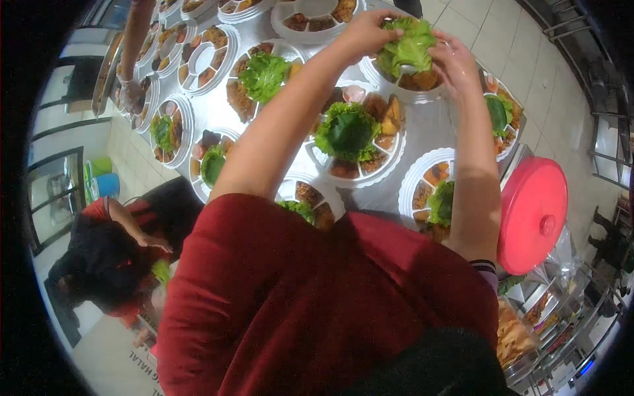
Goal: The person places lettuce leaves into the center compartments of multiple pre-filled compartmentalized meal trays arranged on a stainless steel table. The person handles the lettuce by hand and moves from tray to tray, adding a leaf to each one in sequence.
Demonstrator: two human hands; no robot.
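Note:
Both my arms reach to the far side of the table. My left hand point(372, 32) grips the left edge of a bunch of green lettuce point(407, 49), its fingers closed on the leaves. From the other side my right hand point(457, 65) pinches the same lettuce. The leaves are over the middle of a round white compartment platter point(422, 100) with food such as browned pieces point(422, 80) in its sections. Nearer to me, another platter point(376, 179) bears lettuce topped with a dark green leaf round point(350, 132).
Many similar filled platters cover the metal table point(424, 129). One platter point(206, 63) has a bare centre. A red round lid point(535, 214) stands at the right edge. Another person's arm point(135, 39) reaches in at far left; a person in dark clothing point(99, 254) is at lower left.

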